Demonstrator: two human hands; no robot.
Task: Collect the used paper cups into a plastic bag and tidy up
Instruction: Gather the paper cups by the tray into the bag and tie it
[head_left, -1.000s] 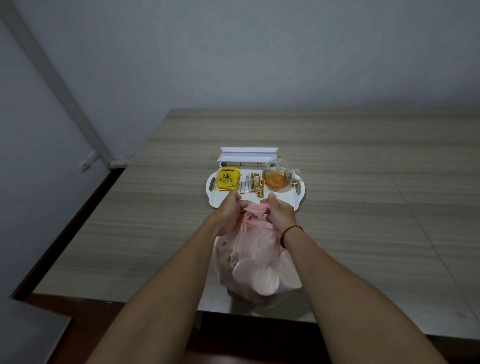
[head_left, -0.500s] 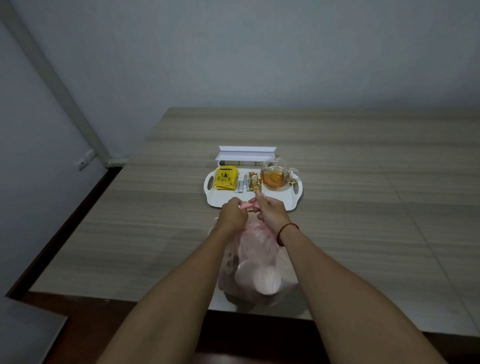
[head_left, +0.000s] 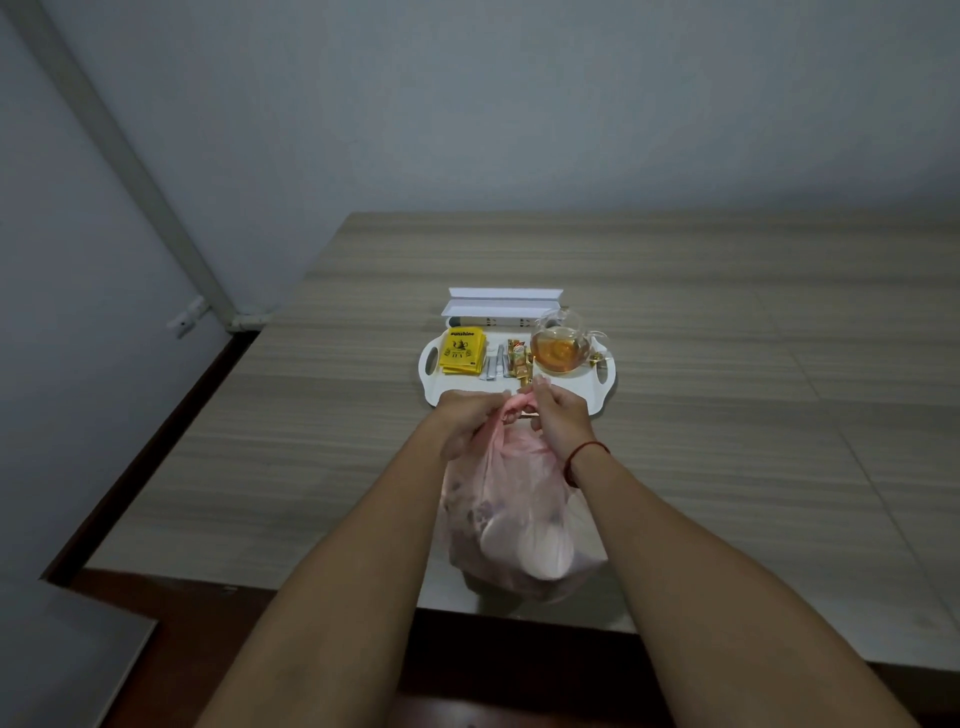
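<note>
Hands first: the left hand (head_left: 470, 415) and right hand (head_left: 558, 415) meet over the neck of the pink plastic bag (head_left: 511, 499), each with fingers curled and pinching a gathered strand of its top, left at 9 o'clock of the twist, right at 3 o'clock. The bag stands on the desk (head_left: 753, 426) at 6 o'clock from the white tray (head_left: 584, 389), close to the near edge, with the paper cups (head_left: 540, 553) showing pale through the film.

The step looks like tying the bag shut. To do it well, I would keep both strands taut, cross them low against the cups so no slack is left, and pull evenly so the thin film does not tear.

On the yellow packet (head_left: 462, 351), at 10 o'clock on the tray, "sunshine" reads clearly; the print below is too small to make out.
</note>
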